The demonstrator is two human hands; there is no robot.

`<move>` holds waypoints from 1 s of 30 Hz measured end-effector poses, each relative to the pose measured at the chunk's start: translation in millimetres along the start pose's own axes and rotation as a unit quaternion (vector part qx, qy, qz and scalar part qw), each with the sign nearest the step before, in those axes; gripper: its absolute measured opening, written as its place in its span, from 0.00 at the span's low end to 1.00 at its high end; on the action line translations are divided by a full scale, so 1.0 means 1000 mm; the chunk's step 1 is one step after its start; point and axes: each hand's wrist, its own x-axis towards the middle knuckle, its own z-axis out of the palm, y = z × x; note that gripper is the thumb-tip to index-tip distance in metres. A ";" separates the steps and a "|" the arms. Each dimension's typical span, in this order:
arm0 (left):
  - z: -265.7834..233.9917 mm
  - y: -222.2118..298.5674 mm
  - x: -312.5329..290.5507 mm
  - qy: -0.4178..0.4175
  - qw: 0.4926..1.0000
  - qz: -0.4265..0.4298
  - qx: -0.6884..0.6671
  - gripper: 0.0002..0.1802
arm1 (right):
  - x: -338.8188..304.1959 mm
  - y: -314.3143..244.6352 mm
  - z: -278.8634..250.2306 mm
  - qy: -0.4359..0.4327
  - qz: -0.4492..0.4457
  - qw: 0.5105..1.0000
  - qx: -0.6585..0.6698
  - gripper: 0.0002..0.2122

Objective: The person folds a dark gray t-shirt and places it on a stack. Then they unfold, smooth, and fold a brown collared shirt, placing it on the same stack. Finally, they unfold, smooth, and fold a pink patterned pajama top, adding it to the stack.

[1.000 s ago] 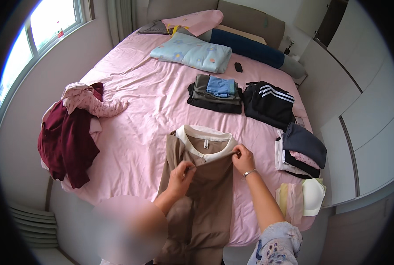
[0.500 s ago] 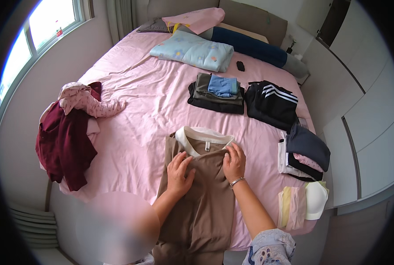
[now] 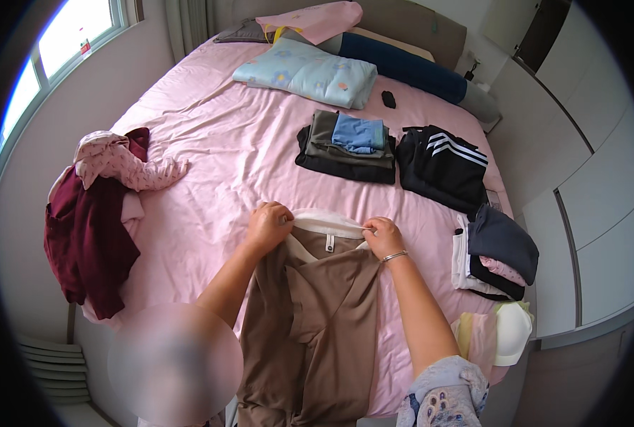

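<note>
A brown shirt (image 3: 342, 306) with a white collar (image 3: 329, 224) lies front-up on the pink bed sheet (image 3: 210, 167), its collar end away from me. At the collar's left side my left hand (image 3: 267, 226) is closed, fingers pinching the edge near the shoulder. My right hand (image 3: 384, 238), a bracelet at its wrist, pinches the collar's right end between thumb and fingers. A label shows inside the neckline. Below, the brown cloth is layered and creased, and its lower end runs out of the picture at the bottom.
Left on the bed is a heap with a dark red garment (image 3: 93, 235) and a pink patterned one (image 3: 107, 160). Folded clothes (image 3: 349, 149), black striped clothing (image 3: 441, 167), another stack (image 3: 502, 245) and bras (image 3: 509, 334) lie rightward. A light blue quilt (image 3: 310, 71) lies beyond.
Both hands went from lying with loose fingers on the shirt front to gripping the collar's two sides. The left hand moved farther away and outward; the collar is now pulled wider and flatter.
</note>
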 end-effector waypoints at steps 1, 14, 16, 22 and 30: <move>0.001 -0.006 -0.001 0.002 1.000 0.004 -0.003 0.10 | -0.003 -0.003 -0.004 0.026 -0.013 0.999 0.038 0.05; -0.007 -0.004 0.003 -0.056 0.949 -0.033 -0.308 0.15 | -0.001 0.038 0.027 0.066 0.196 0.912 0.354 0.10; -0.004 -0.020 0.005 -0.104 0.952 -0.073 -0.279 0.19 | -0.005 0.033 0.026 0.071 0.216 0.911 0.345 0.12; 0.006 -0.022 0.012 -0.050 0.968 -0.164 -0.184 0.22 | -0.008 0.016 0.023 0.200 0.189 0.861 0.429 0.17; 0.013 -0.054 0.000 -0.025 0.805 -0.245 -0.539 0.34 | -0.019 0.042 0.021 0.142 0.367 0.703 0.593 0.27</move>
